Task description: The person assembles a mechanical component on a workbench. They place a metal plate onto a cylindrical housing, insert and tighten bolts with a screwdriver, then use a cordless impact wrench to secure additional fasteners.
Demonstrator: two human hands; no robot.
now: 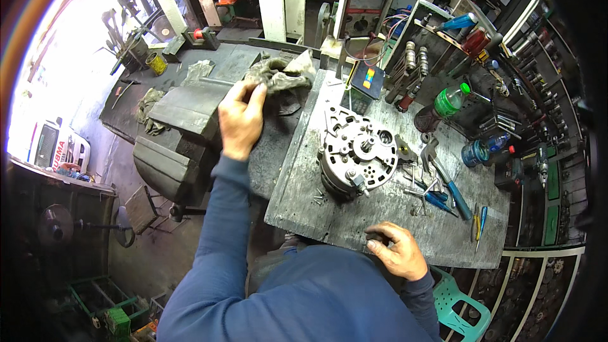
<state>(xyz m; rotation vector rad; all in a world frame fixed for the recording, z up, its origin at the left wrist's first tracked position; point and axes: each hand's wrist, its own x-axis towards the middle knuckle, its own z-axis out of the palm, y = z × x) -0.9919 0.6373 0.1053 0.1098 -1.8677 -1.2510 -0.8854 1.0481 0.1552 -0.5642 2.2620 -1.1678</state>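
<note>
My left hand (242, 120) is stretched out over the bench on the left. Its fingers are bent together at the near left edge of a crumpled, dirty rag (285, 75) and seem to pinch it; the fingertips are partly hidden. At the worktable's front edge my right hand (400, 252) is closed around a small dark piece (377, 239), mostly covered by the fingers. Between the hands, further in, an alternator (362, 152) stands on the metal-topped worktable (304, 206) with its shaft pointing up. Several small screws (318, 197) lie to its left.
A large bench vise (183, 120) stands left of the table. Right of the alternator lie a blue-handled hammer (453, 187), screwdrivers (482, 220) and a green-capped bottle (451, 100). A meter (364, 12) stands behind; a tool rack (538, 69) lines the right. A green plastic chair (459, 307) is low right.
</note>
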